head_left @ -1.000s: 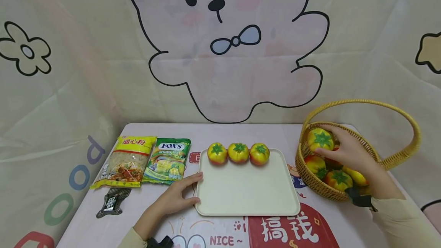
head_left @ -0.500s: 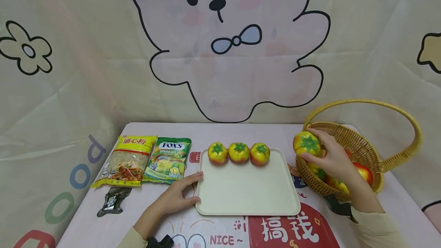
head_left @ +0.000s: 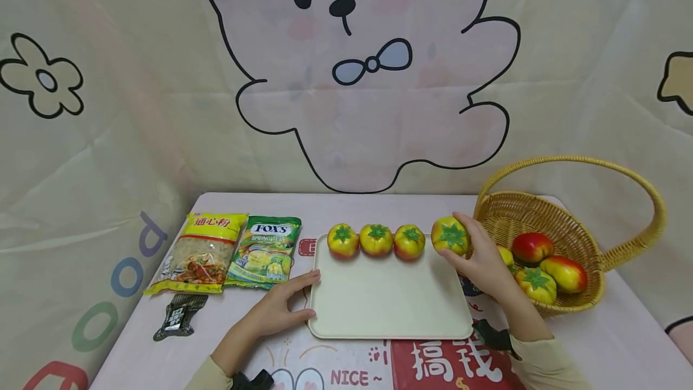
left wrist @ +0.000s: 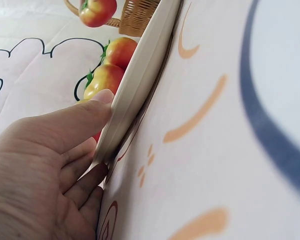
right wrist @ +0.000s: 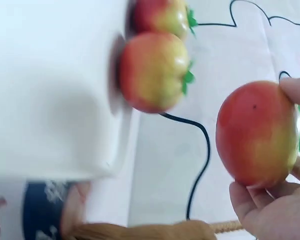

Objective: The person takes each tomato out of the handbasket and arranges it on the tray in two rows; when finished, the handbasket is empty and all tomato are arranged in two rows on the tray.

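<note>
- Woven straw-coloured basket (head_left: 520,206) stands at right with its handle up; inside it are a red fruit (head_left: 533,248), a long red-yellow fruit (head_left: 564,274), a green-leafed fruit (head_left: 536,286) and a yellow fruit (head_left: 505,256), partly hidden by the right hand (head_left: 483,262)
- Cream tray (head_left: 387,303) lies in the middle; three red-yellow fruits (head_left: 376,241) make a row along its far edge
- Right hand pinches the held fruit (head_left: 449,235) between thumb and fingers, raised near the far right corner of the tray and apart from it
- Left hand (head_left: 278,306) touches the left rim of the tray, thumb spread away from the fingers
- Right forearm (head_left: 522,312) comes between tray and basket
- Yellow bag (head_left: 197,254) at left reads "通心粉"; the green bag (head_left: 263,253) just beside it reads "FOX'S SPRING TEA"
- Black packet (head_left: 180,318) lies nearer, with label too small to read
- Tablecloth (head_left: 314,357) shows "NICE" at the near side
</note>
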Demonstrator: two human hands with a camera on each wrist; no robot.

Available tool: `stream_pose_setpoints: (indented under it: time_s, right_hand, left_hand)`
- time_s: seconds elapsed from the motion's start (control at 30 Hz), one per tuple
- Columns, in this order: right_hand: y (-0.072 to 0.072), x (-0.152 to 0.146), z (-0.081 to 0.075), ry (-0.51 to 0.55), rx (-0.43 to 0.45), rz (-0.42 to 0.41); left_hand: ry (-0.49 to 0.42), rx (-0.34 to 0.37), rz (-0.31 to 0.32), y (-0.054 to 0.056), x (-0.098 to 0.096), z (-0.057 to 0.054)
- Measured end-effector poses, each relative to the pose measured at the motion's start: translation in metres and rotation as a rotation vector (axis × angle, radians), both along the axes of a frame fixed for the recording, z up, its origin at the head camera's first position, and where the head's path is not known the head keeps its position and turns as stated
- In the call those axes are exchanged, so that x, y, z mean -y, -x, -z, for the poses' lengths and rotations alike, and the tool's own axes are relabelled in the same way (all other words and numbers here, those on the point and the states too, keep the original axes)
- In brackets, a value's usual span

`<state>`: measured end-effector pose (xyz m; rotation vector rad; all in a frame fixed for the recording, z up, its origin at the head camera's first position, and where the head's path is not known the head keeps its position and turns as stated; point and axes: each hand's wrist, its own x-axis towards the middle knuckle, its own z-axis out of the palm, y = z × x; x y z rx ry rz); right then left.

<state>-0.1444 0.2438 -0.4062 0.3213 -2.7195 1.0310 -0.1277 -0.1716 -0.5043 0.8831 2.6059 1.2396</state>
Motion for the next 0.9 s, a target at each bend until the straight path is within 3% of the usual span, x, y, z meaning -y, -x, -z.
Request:
stream_pose_setpoints:
  time_s: [0.37, 0.6, 0.9]
  right_hand:
    - [0.013, 0.012, 0.026, 0.023, 0.033, 0.007]
    - [0.018, 0.014, 0.032, 0.013, 0.090, 0.051]
    - [0.021, 0.012, 0.034, 0.026, 0.194, 0.048]
  left_hand:
    - [0.008, 0.006, -0.011, -0.001, 0.000, -0.001]
    - [0.012, -0.012, -0.006, -0.001, 0.000, -0.001]
    - [0.006, -0.015, 0.000, -0.001, 0.000, -0.003]
